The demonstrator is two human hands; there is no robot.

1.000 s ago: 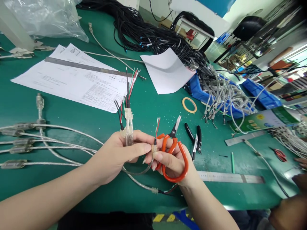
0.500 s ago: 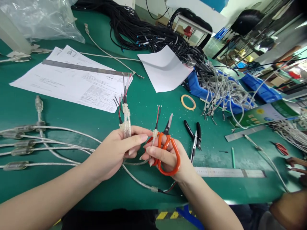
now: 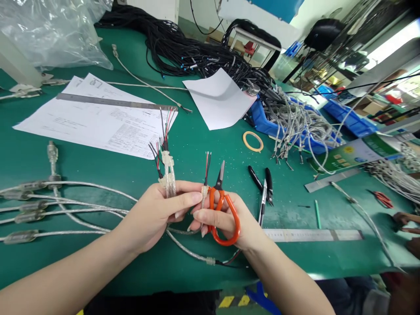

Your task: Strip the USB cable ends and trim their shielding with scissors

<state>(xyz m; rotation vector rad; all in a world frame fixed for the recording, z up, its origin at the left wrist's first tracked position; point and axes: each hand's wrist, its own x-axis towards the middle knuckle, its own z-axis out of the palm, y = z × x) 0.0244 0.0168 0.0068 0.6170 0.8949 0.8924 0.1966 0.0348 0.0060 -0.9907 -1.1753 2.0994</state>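
Observation:
My left hand point(image 3: 160, 210) is closed around a few clear-jacketed cables point(image 3: 169, 177), whose split red, black and white wire ends point up. Its thumb and forefinger reach to the connector of one more cable point(image 3: 204, 191), with thin wires standing up from it. Orange-handled scissors point(image 3: 233, 221) are in my right hand point(image 3: 226, 214), blades together and pointing up. The right thumb and fingers also hold that single cable just below its connector. Below the hands, another cable point(image 3: 190, 250) curves over the green table and ends in dark wires.
Several cables with moulded lumps point(image 3: 22, 236) lie at left. Papers point(image 3: 98, 118) sit under a steel ruler point(image 3: 111, 102). To the right are black-handled pliers point(image 3: 269, 186), a tape roll point(image 3: 253, 141), another ruler point(image 3: 295, 235) and a blue bin point(image 3: 262, 118) of cables. A co-worker's hand point(image 3: 408, 223) shows at far right.
Both hands have shifted slightly left in view with the cables and scissors. The left fingertips now touch the single cable's connector. The whole view has also moved a little.

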